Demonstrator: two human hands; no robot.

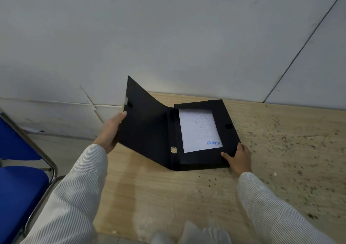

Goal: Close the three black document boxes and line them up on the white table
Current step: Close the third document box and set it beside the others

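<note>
A black cardboard document box [202,131] is seen lying open on a pale wood-grain desk [168,197], close to the grey-white wall [168,28] at the far edge. Its tray rests flat on the desk, and a white printed sheet of paper [199,129] is held inside it, stamped "REJECTED" in blue at the near right corner. The wide black lid flap [146,124] is raised at a slant on the tray's left side, hinged along the spine, where a round metal-rimmed finger hole [174,149] is visible.

The lid's outer left edge is gripped by the left hand [110,131]: the thumb is laid over the edge near a small closure tab, while the other fingers are hidden behind the flap, so their spread cannot be told. The right hand [238,159] is placed at the tray's near right corner, with the thumb pressed on the top border and the remaining fingers wrapped against the side wall, held close together. Both arms are covered by white, finely striped sleeves [74,187].

Dark specks are scattered over the right part of the desk. A blue padded chair with a chromed metal frame [20,168] is stood to the left of the desk.
</note>
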